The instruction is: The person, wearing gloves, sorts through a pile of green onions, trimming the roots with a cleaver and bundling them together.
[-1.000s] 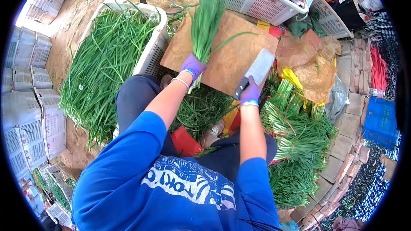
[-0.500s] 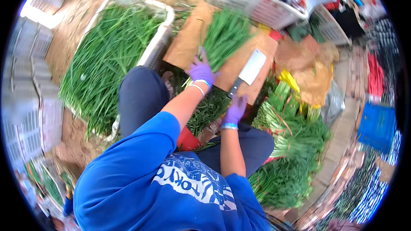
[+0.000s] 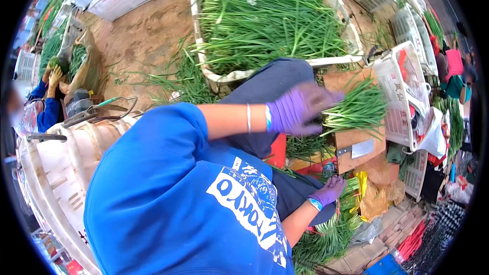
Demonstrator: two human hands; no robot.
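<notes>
My left hand, in a purple glove and blurred, reaches across my raised knee toward a loose bunch of green chives. Its thumb and fingers look apart, beside the cut-looking pale ends of the bunch. Brown cardboard lies under the chives. On it rests a cleaver with a dark handle, touched by neither hand. Lower down, my gloved right hand is by my other knee, fingers stretched out next to tied green bundles. It holds nothing that I can see.
A white crate heaped with long chives stands beyond my knee. Another white crate of mixed goods borders the cardboard. A large white basket is at left. Farther left, a co-worker's gloved hands handle greens.
The view has swung left, so everything appears turned. My left hand has come away from the bunch on the cardboard. My right hand has moved from beside the cleaver handle to the tied bundles.
</notes>
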